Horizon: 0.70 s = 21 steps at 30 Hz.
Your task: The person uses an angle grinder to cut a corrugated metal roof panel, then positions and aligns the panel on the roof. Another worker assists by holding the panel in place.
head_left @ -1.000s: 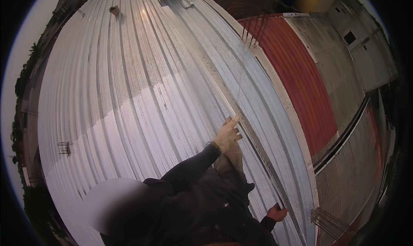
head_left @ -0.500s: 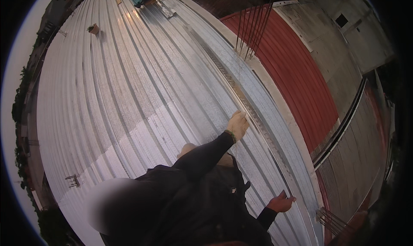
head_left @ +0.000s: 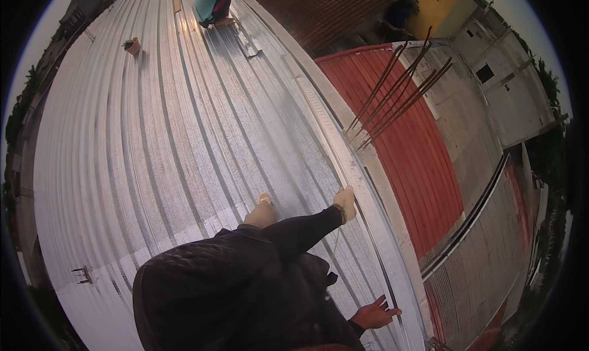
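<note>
A long, pale metal flashing strip (head_left: 368,228) runs along the roof's right edge, beside the low wall. My left hand (head_left: 345,205) is closed on the strip's near edge, its fingertips partly hidden by the hand itself. Farther down the same strip, my right hand (head_left: 375,315) grips the edge, with thumb and fingers on either side of it. Both black-sleeved arms reach right from my body. Beneath the strip lies the ribbed metal roof (head_left: 184,136), on which my shoe (head_left: 264,197) rests.
A co-worker (head_left: 213,4) in a teal top squats at the far end, near a short metal piece (head_left: 248,46). Rusty rebar (head_left: 396,93) sticks up beyond the wall, next to a red roof (head_left: 399,142). A small pot (head_left: 132,45) sits at far left.
The strip now lies closer against the wall, and the dark gap along it has narrowed. Both hands have stayed on it. My view has tilted, bringing more of the co-worker into sight.
</note>
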Motion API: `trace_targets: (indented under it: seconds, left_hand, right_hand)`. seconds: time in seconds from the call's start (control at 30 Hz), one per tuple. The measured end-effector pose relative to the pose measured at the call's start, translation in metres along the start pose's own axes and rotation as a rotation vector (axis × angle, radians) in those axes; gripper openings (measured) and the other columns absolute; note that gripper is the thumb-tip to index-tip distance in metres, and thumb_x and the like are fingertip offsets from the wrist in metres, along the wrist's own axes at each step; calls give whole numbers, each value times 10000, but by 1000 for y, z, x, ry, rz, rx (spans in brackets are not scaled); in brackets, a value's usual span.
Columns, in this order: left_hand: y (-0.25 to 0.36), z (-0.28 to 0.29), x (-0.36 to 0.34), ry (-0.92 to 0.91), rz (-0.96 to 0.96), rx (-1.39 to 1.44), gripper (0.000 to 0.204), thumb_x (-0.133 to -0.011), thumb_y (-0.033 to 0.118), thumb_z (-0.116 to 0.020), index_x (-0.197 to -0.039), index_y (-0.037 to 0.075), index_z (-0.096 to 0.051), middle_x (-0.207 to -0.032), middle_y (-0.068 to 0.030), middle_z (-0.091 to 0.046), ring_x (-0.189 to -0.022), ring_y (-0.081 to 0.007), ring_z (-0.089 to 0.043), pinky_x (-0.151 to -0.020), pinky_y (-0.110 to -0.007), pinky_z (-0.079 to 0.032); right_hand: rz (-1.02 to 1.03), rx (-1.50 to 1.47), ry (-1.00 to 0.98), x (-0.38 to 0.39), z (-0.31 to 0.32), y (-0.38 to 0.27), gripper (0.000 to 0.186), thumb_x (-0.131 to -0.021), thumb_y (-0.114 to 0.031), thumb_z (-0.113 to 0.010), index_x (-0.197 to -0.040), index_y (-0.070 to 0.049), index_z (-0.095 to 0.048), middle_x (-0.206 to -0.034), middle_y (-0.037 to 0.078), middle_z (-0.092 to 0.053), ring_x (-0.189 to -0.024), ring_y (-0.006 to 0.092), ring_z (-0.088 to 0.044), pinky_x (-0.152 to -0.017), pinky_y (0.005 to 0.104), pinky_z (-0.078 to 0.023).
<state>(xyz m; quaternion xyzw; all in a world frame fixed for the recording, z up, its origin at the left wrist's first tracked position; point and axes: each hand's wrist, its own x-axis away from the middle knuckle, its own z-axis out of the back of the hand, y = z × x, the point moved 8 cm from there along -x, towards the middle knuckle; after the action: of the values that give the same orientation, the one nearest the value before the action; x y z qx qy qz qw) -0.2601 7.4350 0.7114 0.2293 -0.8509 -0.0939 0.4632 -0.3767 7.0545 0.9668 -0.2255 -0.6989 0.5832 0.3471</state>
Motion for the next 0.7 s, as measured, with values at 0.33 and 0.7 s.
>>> trace_targets:
  seconds: [0.33,0.7]
  left_hand:
    - [303,-22,-173,-127,-495,-742,333,-1093,323,-581,-1242,39,-672,-1068,-87,-697,-932,-231,-656,-823,-437,-558]
    - [501,-110,-337,77,-110,-139,276,-1043,224,-587,-1219,23,-655,-1078,-102,-701,-928,-260,-692,-813,-446,-596]
  right_hand:
    - [-508,-512,-834,150,-65,84,778,-1118,-698,-525,-1473,-8,-586,-1526,201,-636,-1433,350,-581,-1255,600,-414]
    - [-688,-716,-195,203,-246,178,746,-1050,-661,-664,-1279,44,-752,-1197,182,-830,-1272,426,-706,-1100,607,-589]
